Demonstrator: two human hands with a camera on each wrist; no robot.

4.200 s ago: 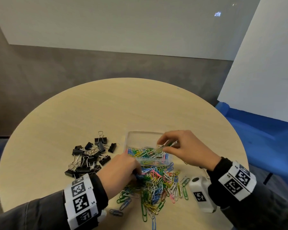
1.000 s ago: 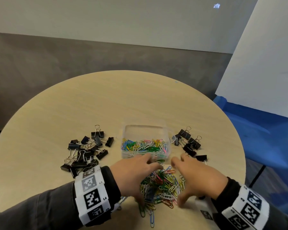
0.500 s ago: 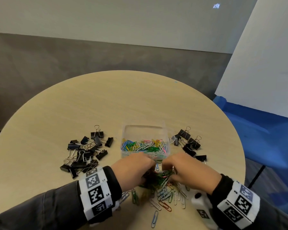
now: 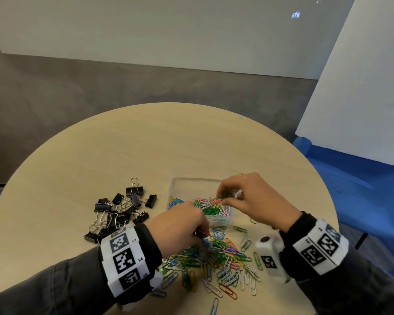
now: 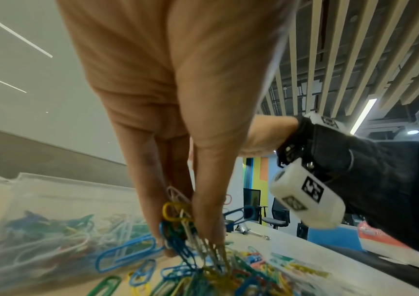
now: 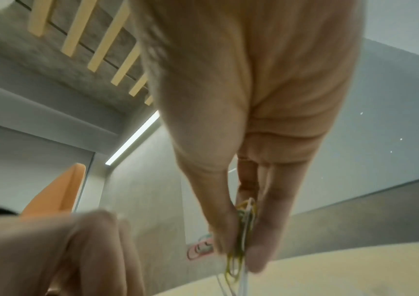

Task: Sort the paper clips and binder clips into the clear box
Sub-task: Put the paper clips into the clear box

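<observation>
The clear box (image 4: 194, 182) stands mid-table, part filled with coloured paper clips (image 4: 208, 206). My right hand (image 4: 228, 196) hovers over its right half and pinches a small bunch of clips (image 6: 244, 224) between thumb and fingers. Just in front of the box, my left hand (image 4: 201, 234) reaches down into the loose pile of paper clips (image 4: 221, 260) and pinches a bundle (image 5: 183, 218) that trails into the pile. A heap of black binder clips (image 4: 121, 208) lies left of the box.
The round wooden table (image 4: 146, 144) has bare surface behind the box. Its near edge runs just below the loose clips. The white wrist camera (image 4: 270, 258) on my right arm hangs over the pile's right side. Blue flooring (image 4: 350, 178) lies to the right.
My right hand has risen from the loose pile with a bunch of clips and moved back over the box. The left hand stays at the pile, fingers now closed on clips.
</observation>
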